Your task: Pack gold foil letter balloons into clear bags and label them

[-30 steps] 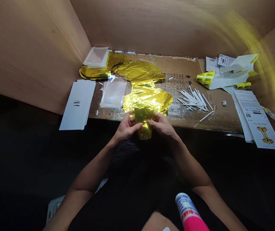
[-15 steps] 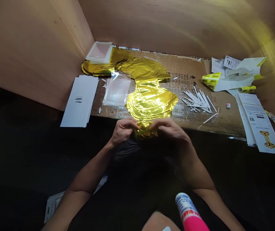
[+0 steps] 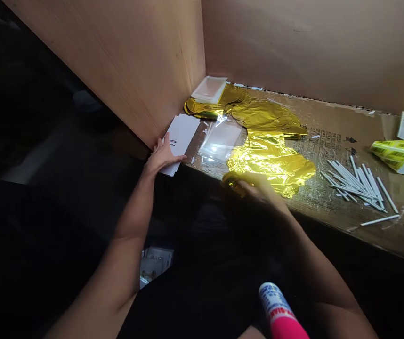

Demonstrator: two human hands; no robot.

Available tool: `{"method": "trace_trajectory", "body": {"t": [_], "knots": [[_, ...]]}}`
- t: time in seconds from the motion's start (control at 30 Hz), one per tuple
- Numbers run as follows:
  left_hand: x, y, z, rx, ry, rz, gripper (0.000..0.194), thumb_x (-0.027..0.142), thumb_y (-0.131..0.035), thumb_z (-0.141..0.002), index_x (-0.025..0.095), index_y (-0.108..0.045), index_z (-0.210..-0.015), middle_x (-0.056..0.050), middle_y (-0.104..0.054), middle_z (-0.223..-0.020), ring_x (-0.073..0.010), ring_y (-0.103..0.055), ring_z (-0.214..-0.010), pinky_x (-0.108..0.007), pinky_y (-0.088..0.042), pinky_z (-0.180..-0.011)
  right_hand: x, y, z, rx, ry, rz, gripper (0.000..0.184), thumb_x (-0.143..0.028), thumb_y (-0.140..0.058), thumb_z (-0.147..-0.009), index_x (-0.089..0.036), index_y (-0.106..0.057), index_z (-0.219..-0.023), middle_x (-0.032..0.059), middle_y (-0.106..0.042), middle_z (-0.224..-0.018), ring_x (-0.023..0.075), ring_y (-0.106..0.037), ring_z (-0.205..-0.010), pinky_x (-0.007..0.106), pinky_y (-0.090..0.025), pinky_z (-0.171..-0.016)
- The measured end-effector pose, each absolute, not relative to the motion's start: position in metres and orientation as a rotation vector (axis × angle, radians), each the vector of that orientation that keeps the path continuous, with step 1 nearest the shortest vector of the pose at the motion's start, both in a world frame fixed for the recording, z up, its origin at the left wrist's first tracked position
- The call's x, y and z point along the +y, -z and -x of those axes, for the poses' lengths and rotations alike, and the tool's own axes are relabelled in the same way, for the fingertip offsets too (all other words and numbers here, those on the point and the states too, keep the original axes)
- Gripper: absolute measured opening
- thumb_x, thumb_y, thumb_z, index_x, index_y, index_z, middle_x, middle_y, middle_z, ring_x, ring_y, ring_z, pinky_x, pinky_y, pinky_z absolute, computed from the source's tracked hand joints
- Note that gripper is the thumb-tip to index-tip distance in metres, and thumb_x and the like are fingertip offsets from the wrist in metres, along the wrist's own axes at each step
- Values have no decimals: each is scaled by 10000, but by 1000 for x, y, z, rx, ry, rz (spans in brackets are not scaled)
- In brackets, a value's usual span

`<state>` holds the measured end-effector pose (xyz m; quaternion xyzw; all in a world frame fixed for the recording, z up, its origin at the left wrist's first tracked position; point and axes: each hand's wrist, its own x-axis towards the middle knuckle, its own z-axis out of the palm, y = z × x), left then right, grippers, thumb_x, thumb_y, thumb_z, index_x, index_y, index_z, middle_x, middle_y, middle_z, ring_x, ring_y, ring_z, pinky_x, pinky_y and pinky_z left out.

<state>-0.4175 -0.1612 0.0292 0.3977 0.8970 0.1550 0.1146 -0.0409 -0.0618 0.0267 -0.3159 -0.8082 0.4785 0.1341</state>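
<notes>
My left hand [image 3: 162, 154] lies across the near end of a stack of white cards [image 3: 184, 134], thumb and fingers spread wide over it. Blurred by motion, my right hand [image 3: 262, 189] is closed around a crumpled gold foil balloon [image 3: 236, 184] just off the front edge of the table. Right behind it, flat gold foil balloons [image 3: 272, 162] lie in a shiny pile. More gold foil [image 3: 265, 115] is stacked farther back. Clear plastic bags [image 3: 221, 140] lie between the cards and the foil.
White sticks [image 3: 360, 183] lie in a loose heap on the cardboard surface [image 3: 329, 117]. Yellow label sheets [image 3: 398, 151] sit at the right. Wooden panels [image 3: 166, 61] rise at the left and back. A white and pink tube [image 3: 278, 306] stands out near my lap.
The view has turned left. My left hand has let go of the gold foil and moved left onto the white cards. My right hand keeps the foil, now bunched up.
</notes>
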Motion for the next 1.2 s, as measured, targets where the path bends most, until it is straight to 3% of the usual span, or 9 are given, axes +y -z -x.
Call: {"method": "trace_trajectory", "body": {"t": [0.07,0.27,0.5,0.63,0.73,0.83,0.93,1.03,1.2], "knots": [[-156,-24,428,2588,-231,-1153,1310,682,-915,-658,218,-301,-1718,-302,-354,-1700,-598,-376,-1514,-728,-406,-1184,-61,-16,48,-2323,-1294,960,248,-407,-623,-931,-200,-722,-838,46,-699,-773,231,-611,-803,321,-489,-766],[-148,-14,376,2562,-246,-1229,1030,782,-791,-760,179,-500,-1542,-314,-475,-1534,-573,-392,-1483,-691,-451,-1134,-40,-15,15,-2225,-1131,1158,254,-408,-628,-897,-209,-667,-744,39,-652,-691,214,-573,-736,310,-451,-694],[-158,-3,401,2629,-570,-1016,625,480,-873,-829,135,-622,-1285,-225,-702,-1321,-401,-657,-1282,-477,-515,-1102,-50,-33,-11,-1968,-1335,1153,313,-502,-719,-879,-199,-715,-802,62,-703,-783,230,-632,-738,325,-486,-661],[-165,0,400,2818,-683,-1068,519,411,-878,-849,153,-649,-1237,-205,-683,-1341,-382,-612,-1341,-463,-472,-1148,-63,-40,3,-1855,-1394,1114,277,-472,-760,-873,-201,-706,-850,35,-677,-781,203,-613,-731,313,-494,-674],[-167,-3,393,2901,-691,-1147,402,354,-814,-910,139,-670,-1218,-212,-680,-1332,-369,-605,-1331,-442,-448,-1134,-72,-46,14,-1781,-1468,1078,268,-453,-767,-867,-202,-683,-825,22,-652,-759,178,-577,-704,298,-492,-668],[-170,-9,397,2864,-659,-1110,213,341,-679,-999,155,-720,-1095,-166,-746,-1114,-340,-685,-1121,-412,-474,-969,-82,-49,20,-1675,-1579,1047,281,-454,-805,-843,-206,-673,-828,12,-641,-743,168,-563,-676,294,-498,-650],[-175,-10,409,2842,-625,-1089,284,388,-577,-1049,183,-740,-939,-143,-740,-918,-327,-685,-955,-399,-446,-834,-90,-47,19,-1609,-1710,1008,301,-461,-829,-846,-204,-674,-873,15,-667,-767,168,-582,-673,294,-509,-642],[-177,-4,420,2853,-636,-1173,363,362,-493,-1082,189,-757,-904,-157,-731,-892,-325,-659,-928,-409,-438,-837,-93,-44,19,-1571,-1811,963,347,-492,-844,-835,-196,-671,-893,29,-697,-789,179,-618,-689,296,-516,-639],[-177,6,429,2927,-829,-1450,375,254,-455,-1083,133,-772,-1242,-177,-693,-1076,-322,-626,-1094,-432,-459,-1013,-92,-47,20,-1599,-1719,945,375,-519,-853,-833,-186,-681,-845,13,-670,-762,151,-577,-673,276,-498,-640]]}}
